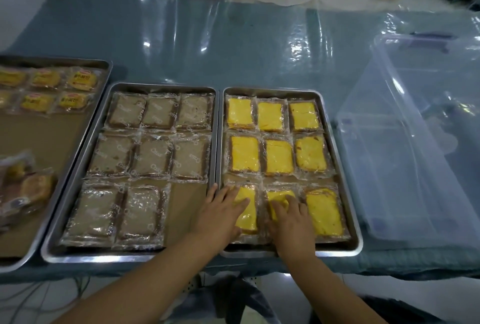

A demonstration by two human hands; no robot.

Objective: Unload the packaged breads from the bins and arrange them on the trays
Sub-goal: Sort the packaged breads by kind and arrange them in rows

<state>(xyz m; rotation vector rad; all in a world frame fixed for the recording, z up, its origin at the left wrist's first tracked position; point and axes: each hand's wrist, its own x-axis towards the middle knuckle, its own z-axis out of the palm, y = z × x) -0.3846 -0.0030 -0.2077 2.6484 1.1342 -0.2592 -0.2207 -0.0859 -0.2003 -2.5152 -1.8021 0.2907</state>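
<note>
Blue cloth under a clear plastic sheet covers the table; floor and furniture feet show beyond its far edge.

- Clear bin, right of the trays. You can make out no packet through its walls.
- Three metal trays side by side on the near edge. Left tray: labelled yellow buns in rows at the far end, a loose heap of packets at the near end. Middle tray: eight brown bread packets, near-right slot bare. Right tray: nine yellow bread packets, three rows of three.
- Your left hand lies flat on the near-left yellow packet, fingers spread and straight, gripping nothing.
- Your right hand lies on the near-middle yellow packet, fingers extended and pressing down, not curled round it.

Step in hand, by my reading: squaring the last row in the right tray, which looks full.

Next move likely calls for lifting both palms straight up so the film doesn't drag, then finding one brown packet for the bare slot. Its source is not in view.
</note>
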